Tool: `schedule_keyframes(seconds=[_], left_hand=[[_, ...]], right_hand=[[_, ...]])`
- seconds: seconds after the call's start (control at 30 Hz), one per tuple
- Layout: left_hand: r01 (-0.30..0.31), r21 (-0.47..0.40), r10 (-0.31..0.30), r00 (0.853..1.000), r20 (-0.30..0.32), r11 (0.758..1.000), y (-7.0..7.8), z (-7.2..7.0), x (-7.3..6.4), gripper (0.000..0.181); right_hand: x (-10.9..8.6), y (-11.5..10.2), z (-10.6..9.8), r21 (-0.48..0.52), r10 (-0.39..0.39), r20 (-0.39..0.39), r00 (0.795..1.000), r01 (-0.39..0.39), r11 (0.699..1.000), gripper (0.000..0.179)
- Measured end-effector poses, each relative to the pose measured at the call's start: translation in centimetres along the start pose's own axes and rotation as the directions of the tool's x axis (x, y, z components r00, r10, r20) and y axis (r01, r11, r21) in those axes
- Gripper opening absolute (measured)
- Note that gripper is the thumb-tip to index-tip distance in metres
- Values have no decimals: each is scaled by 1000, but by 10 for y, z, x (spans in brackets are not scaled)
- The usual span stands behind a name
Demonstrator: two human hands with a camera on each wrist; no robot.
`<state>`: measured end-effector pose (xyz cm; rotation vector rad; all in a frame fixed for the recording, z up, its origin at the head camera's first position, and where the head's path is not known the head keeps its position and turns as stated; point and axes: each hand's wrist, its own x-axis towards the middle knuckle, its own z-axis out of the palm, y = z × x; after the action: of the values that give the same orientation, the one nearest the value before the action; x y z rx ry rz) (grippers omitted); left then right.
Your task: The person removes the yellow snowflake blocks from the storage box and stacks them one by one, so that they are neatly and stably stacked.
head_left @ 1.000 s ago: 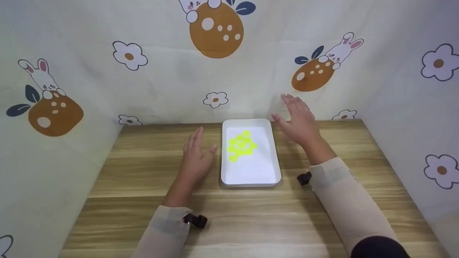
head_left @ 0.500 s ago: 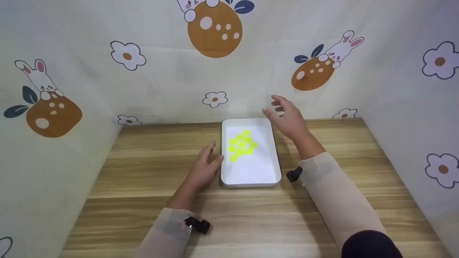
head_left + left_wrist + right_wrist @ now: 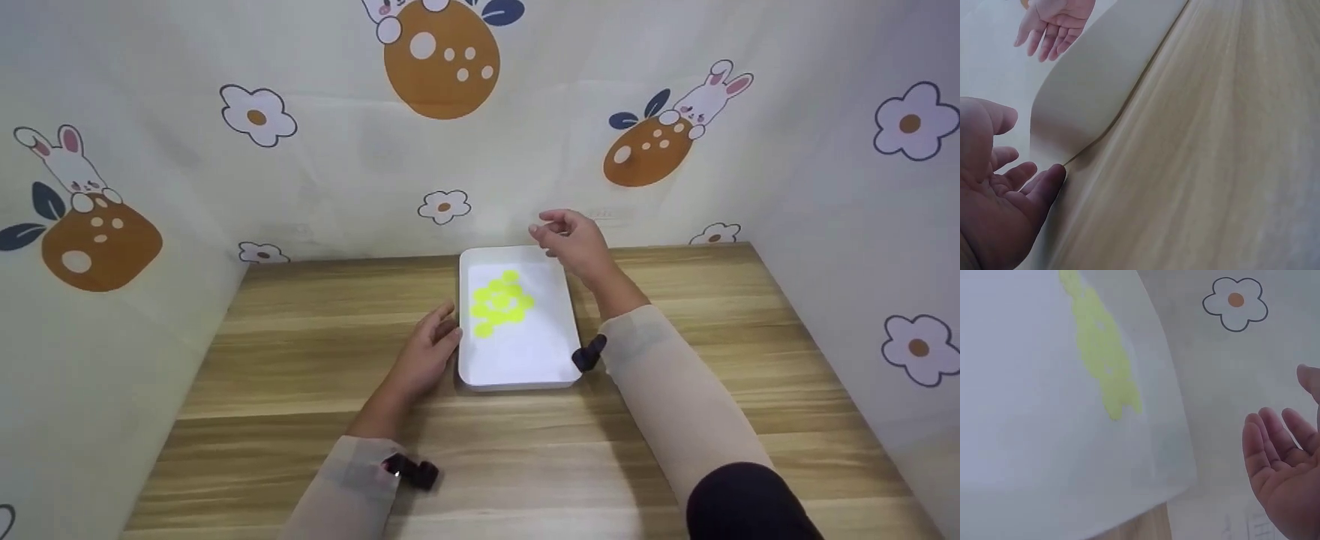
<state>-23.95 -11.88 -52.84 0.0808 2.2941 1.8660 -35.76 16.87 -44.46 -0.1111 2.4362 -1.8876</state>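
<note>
In the head view, the right hand (image 3: 577, 244) has swung in from the right over the past second and is now over the upper right corner of a shallow white rectangular tray (image 3: 517, 356) with rounded corners. The left hand (image 3: 424, 352) has come in to the tray's left edge. The work thus seems centred on the tray, with no grip made. The tray lies flat on a brown wood-grain desk (image 3: 300, 360), right of the frame's middle, and looks unmoved. A cluster of bright yellow-green round shapes (image 3: 501, 301) lies in its upper left part, some overlapping, a few forming a flower-like ring; whether they are loose pieces or one sheet I cannot tell. Both hands have loosely bent fingers.

In the left wrist view, the left hand, at lower left, is spread with slightly curled fingers and holds nothing; a fingertip is right beside the tray's pale wall, contact uncertain. The right hand shows at upper left, fingers apart.

In the right wrist view, the right hand is at lower right, relaxed and holding nothing, apart from the tray. The cluster, upper left of centre, looks paler and blurred.
</note>
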Motion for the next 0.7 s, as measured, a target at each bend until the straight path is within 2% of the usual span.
schedule_keyframes(seconds=[0.13,0.37,0.57,0.7], left_hand=[[-39,-6,39,999,13,999,-2,0,0,59],[-68,9,68,997,21,998,-2,0,-1,58],[-72,8,72,997,33,997,-4,2,0,58],[-45,4,45,998,37,999,-6,3,0,58]], right_hand=[[8,6,5,84,58,27,998,-61,995,51],[17,13,13,102,171,42,984,-174,979,43],[25,18,25,135,218,70,973,-226,965,41],[27,23,33,118,231,94,968,-242,963,41]])
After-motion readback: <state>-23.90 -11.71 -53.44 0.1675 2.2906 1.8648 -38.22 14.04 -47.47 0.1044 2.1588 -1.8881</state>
